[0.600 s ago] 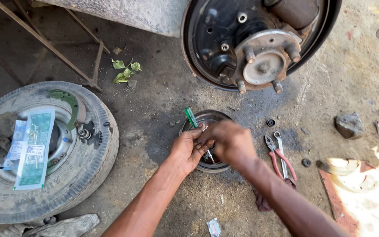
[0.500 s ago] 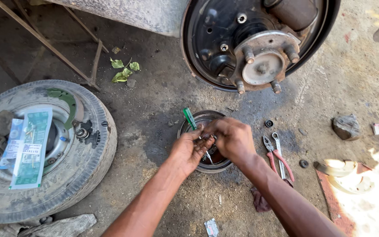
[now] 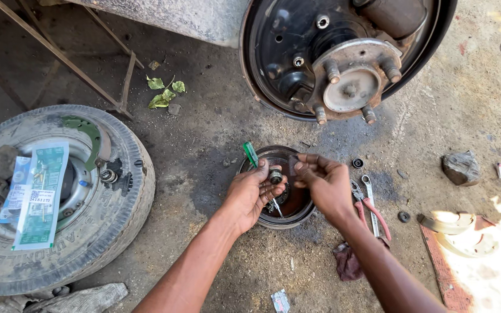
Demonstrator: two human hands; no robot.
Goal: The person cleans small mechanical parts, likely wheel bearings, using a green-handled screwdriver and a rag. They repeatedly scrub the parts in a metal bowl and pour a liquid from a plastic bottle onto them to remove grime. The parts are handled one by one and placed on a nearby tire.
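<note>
A round brake drum [image 3: 265, 156] lies open side up on the dirty concrete below the bare wheel hub [image 3: 352, 87]. My left hand [image 3: 253, 194] is over the drum's left half, pinching a small dark cylindrical part [image 3: 275, 175] between thumb and fingers. My right hand [image 3: 327, 185] is just to its right, fingers curled on a small dark piece held against that part. A green-handled screwdriver [image 3: 251, 154] lies across the drum's upper left rim, beside my left hand.
A tyre on its rim [image 3: 111, 208] lies at left with green packets [image 3: 40, 194], a rag and a green brake shoe on it. Red-handled pliers [image 3: 369, 206] and a spanner [image 3: 370, 194] lie right of the drum. A stone [image 3: 461, 167], small rings and a rag [image 3: 349, 261] are scattered nearby.
Both hands have lifted slightly and drawn a little apart over the drum, with the small part now showing between them. The view has shifted slightly.
</note>
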